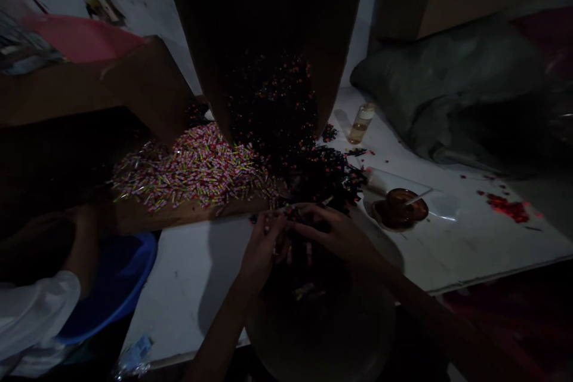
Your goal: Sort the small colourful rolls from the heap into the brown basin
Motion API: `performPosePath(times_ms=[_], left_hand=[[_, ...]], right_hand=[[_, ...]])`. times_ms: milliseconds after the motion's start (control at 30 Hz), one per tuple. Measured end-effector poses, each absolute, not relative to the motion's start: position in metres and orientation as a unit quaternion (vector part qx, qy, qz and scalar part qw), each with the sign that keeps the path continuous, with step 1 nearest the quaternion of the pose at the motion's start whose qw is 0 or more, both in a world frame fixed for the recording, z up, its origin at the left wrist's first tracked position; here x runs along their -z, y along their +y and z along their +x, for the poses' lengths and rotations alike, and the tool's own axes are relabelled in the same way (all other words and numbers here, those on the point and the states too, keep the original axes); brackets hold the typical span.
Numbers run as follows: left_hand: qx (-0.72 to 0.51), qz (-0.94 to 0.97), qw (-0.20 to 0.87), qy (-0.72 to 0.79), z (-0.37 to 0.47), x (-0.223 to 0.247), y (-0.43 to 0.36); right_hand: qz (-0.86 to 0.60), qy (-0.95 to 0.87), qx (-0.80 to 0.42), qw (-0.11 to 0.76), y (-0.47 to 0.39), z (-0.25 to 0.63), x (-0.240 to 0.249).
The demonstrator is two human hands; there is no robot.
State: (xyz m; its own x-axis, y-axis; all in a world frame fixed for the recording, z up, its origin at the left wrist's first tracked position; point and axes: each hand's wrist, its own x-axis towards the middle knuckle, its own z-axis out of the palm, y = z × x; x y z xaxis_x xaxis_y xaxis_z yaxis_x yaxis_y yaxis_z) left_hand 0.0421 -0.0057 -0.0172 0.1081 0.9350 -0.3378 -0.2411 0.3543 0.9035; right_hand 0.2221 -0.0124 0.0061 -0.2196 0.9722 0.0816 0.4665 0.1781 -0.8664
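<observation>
In the dim head view, my left hand (267,239) and my right hand (329,230) meet above a round basin (322,334), fingers curled around small dark pieces too dim to name. Some small pieces lie in the basin below. Just beyond my hands a heap of black pieces with red tips (331,173) spills from a tall open box (331,71). To its left lies a pile of small pink and yellow-green pieces (201,167) on cardboard.
Right of my hands are a round container of brown stuff (406,206) with a stick, a small bottle (360,124) and red pieces (508,208) on the white table (179,286). At left, another person's arm (83,250) is over a blue basin (120,286). A grey-green bag (452,89) lies at right.
</observation>
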Motion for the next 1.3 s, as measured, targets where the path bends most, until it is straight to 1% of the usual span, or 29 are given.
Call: performPosePath(times_ms=[167, 233, 300, 367, 433, 600, 833, 933, 1033, 1167, 1300], left_hand=[[-0.440, 0.366, 0.673, 0.468, 0.039, 0.023, -0.006], [-0.432, 0.379, 0.675, 0.462, 0.037, 0.023, -0.005], [-0.429, 0.397, 0.666, 0.463, 0.034, 0.021, -0.005], [-0.428, 0.426, 0.643, 0.470, 0.032, 0.017, -0.004], [-0.426, 0.457, 0.616, 0.481, 0.030, 0.011, -0.003], [-0.407, 0.511, 0.587, 0.479, 0.025, 0.005, -0.001], [-0.403, 0.589, 0.502, 0.490, 0.020, 0.002, 0.003], [-0.379, 0.628, 0.474, 0.487, 0.017, -0.002, 0.004], [-0.364, 0.649, 0.469, 0.476, 0.014, -0.006, 0.006], [-0.352, 0.670, 0.476, 0.448, 0.011, -0.008, 0.006], [-0.332, 0.671, 0.494, 0.442, 0.007, -0.003, 0.005]], right_hand=[[-0.474, -0.763, -0.282, 0.338, -0.012, 0.232, 0.005], [-0.453, -0.802, -0.244, 0.305, -0.011, 0.237, 0.005], [-0.431, -0.838, -0.221, 0.249, -0.010, 0.241, 0.000], [-0.413, -0.860, -0.222, 0.200, -0.009, 0.242, -0.006], [-0.398, -0.869, -0.233, 0.179, -0.008, 0.241, -0.011], [-0.366, -0.880, -0.232, 0.193, -0.007, 0.239, -0.016], [-0.371, -0.890, -0.217, 0.153, -0.008, 0.241, -0.021], [-0.372, -0.889, -0.218, 0.155, -0.010, 0.240, -0.023], [-0.373, -0.889, -0.216, 0.153, -0.011, 0.240, -0.023], [-0.353, -0.897, -0.232, 0.131, -0.011, 0.241, -0.021], [-0.350, -0.899, -0.221, 0.140, -0.013, 0.241, -0.015]])
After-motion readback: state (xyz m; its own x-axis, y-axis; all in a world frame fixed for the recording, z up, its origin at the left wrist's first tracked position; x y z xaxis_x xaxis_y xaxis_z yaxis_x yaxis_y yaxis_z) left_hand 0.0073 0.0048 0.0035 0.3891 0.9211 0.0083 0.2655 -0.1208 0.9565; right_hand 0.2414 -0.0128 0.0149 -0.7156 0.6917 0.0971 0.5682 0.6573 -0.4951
